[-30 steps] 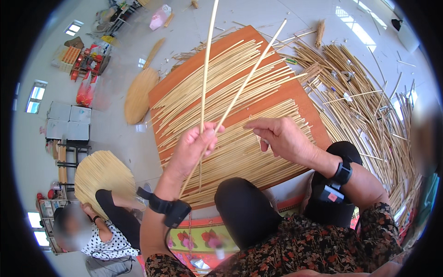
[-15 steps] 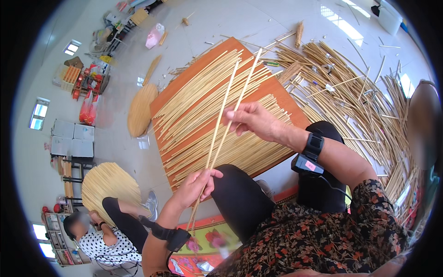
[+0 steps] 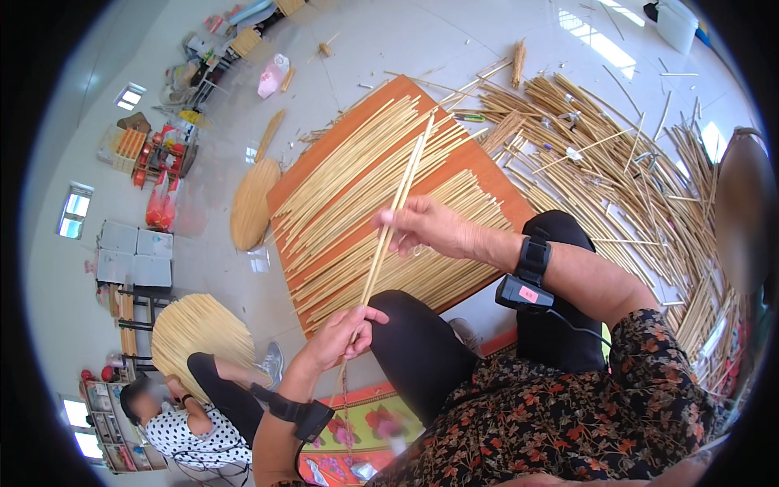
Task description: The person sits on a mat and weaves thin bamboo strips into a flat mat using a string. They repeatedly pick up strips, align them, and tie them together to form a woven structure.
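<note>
Two thin, pale plant stalks (image 3: 415,154) slant up between my hands, lying close together along most of their length. My left hand (image 3: 341,334) is closed around their lower ends beside my left knee. Higher up, the thumb and fingers of my right hand (image 3: 430,224) pinch the pair. Under them lies a red-brown board (image 3: 475,157), covered with rows of similar stalks (image 3: 349,174). A thin, light loop of thread or fibre seems to show below my right hand, too small to make out.
Brown stalks (image 3: 600,166) lie in a large scattered pile on the floor at right. An oval woven piece (image 3: 253,207) rests left of the board. At lower left, another person (image 3: 191,426) sits by a round stalk mat (image 3: 203,329). Pale boxes (image 3: 134,253) stand along the left.
The two stalks, spread in a narrow V before, are now nearly together, their tips lower. My right hand has moved slightly down and left along them; my left hand still grips the lower ends.
</note>
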{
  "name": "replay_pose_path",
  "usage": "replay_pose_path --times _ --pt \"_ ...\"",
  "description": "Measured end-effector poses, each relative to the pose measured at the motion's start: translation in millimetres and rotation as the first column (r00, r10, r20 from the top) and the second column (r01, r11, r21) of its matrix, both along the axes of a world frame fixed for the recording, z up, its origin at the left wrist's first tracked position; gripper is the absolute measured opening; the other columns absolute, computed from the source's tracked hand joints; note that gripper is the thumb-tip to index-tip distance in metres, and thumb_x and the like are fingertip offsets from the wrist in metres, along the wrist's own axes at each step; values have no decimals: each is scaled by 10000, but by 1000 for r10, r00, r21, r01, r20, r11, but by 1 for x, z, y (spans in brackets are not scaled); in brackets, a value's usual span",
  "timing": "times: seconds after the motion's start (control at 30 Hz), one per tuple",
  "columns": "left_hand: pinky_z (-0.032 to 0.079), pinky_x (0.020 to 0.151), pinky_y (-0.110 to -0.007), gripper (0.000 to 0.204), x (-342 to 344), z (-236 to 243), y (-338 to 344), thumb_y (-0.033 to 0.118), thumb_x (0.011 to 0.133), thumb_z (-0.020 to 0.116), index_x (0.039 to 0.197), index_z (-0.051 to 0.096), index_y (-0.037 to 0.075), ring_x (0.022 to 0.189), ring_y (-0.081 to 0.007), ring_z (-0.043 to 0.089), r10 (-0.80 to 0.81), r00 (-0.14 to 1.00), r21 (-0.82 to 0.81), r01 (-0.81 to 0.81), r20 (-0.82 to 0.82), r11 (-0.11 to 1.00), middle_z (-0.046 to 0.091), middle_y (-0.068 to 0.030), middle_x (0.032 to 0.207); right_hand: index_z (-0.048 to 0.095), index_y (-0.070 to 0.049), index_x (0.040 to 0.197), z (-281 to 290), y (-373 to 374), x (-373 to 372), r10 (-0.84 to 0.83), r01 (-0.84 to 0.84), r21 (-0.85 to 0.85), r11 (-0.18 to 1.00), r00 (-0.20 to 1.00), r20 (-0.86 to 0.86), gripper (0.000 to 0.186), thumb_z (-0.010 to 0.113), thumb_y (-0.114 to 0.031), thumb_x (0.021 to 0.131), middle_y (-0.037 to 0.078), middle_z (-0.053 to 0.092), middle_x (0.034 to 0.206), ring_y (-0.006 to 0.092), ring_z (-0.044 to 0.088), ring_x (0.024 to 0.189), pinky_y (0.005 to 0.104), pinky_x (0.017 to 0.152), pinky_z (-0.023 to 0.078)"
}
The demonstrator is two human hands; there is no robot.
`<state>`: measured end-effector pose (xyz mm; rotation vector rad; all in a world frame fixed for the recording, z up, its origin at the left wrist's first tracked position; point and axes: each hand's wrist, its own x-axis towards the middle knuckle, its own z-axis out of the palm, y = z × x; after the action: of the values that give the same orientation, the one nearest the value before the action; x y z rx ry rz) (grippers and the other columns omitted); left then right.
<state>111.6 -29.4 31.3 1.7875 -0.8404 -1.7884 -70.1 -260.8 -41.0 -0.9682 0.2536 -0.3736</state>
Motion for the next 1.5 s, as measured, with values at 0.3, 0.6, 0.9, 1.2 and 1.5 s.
replay_pose_path --times 0.3,0.6,0.9,1.2,1.5 --pt "321 462 -198 562 4 1 7 411 1182 333 1293 606 -68 506 -41 398 -6 1000 -7 7 3 1000 528 16 675 705 12 1276 -5 -4 -3 67 -64 -66 996 997 44 378 625 -313 1100 65 736 1060 121 722 893 292 821 628" --pt "424 532 -230 332 -1 4 2 275 1123 542 1182 703 -9 573 -70 487 147 920 -266 -49 362 963 588 18 737 706 20 1253 -3 -1 -5 80 -73 -84 994 993 87 362 601 -296 1110 99 749 1081 158 748 954 332 920 633" --pt "530 690 -365 149 62 107 -38 144 986 728 1116 776 89 893 -236 653 658 -286 -321 696 697 642 630 -61 1004 680 6 1172 -3 -19 0 -353 334 131 933 919 177 281 556 -243 1131 74 698 1067 175 721 960 332 935 617" --pt "645 835 -295 217 10 123 -90 174 1059 688 1195 654 7 922 -144 688 730 649 -968 -241 -215 -71 679 -65 1083 695 54 1225 2 -11 -4 -330 325 59 944 936 124 337 595 -248 1115 106 718 1097 178 719 985 327 948 620" --pt "630 946 -301 241 -22 -3 -70 210 1024 744 1159 668 26 1047 -206 716 647 468 -568 -820 -602 65 717 -84 1066 662 78 1319 2 -14 -8 -345 327 121 937 921 184 393 614 -248 1105 133 741 1077 174 731 977 312 943 621"
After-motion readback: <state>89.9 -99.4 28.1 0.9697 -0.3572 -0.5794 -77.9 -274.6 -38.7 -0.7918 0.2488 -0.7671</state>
